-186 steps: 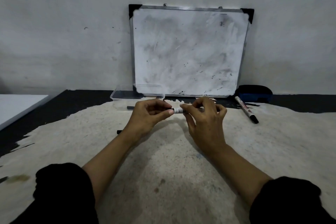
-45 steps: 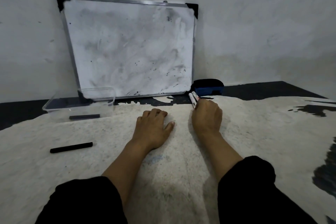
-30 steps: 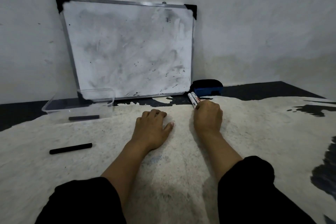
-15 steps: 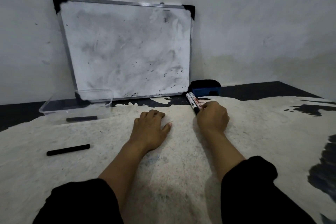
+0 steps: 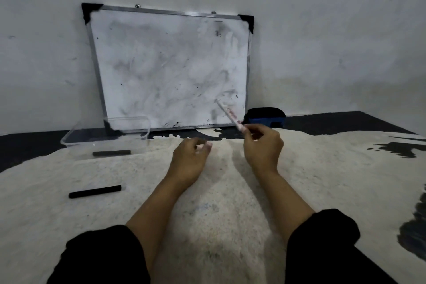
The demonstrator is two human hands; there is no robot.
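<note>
My right hand [image 5: 262, 148] pinches the lower end of a white marker [image 5: 227, 113] and holds it off the surface. The marker slants up and left, its tip in front of the lower right part of the smudged whiteboard [image 5: 170, 69], which leans on the wall. My left hand [image 5: 190, 157] hovers just left of the right one with fingers loosely curled and holds nothing. Motion blurs the marker.
A blue and black eraser [image 5: 265, 116] sits at the whiteboard's right foot. A clear plastic tray [image 5: 76, 136] at its left foot holds a dark marker [image 5: 111, 152]. Another black marker [image 5: 94, 191] lies on the pale furry mat [image 5: 219, 214].
My right hand has lifted one white marker off the mat and tipped it toward the whiteboard. My left hand rose from lying flat. The view shifted to the left.
</note>
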